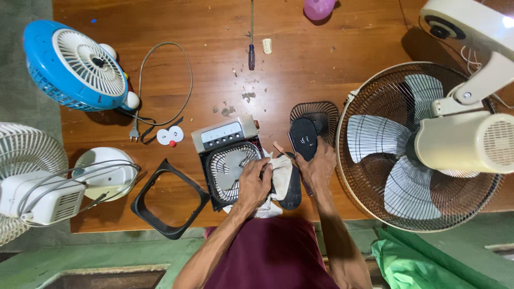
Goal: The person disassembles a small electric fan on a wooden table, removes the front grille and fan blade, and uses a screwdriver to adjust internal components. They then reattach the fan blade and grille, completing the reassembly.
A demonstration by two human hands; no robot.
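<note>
LEFT: your left hand (pixel 253 182) is pressing a white cloth (pixel 279 176) against the small fan (pixel 230 160) at the near table (pixel 321 48) edge | RIGHT: your right hand (pixel 317 166) is gripping a black cover (pixel 303 138) | RISK: cloth is likely snagging in the grille; fan is possibly sliding off.

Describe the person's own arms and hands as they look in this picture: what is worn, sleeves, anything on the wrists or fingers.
Both arms are bare from the hands to the bottom edge of the picture, with no sleeves showing. The left hand and right hand wear no gloves; no watch, bracelet or ring shows. A dark maroon garment covers the body between the arms.
</note>
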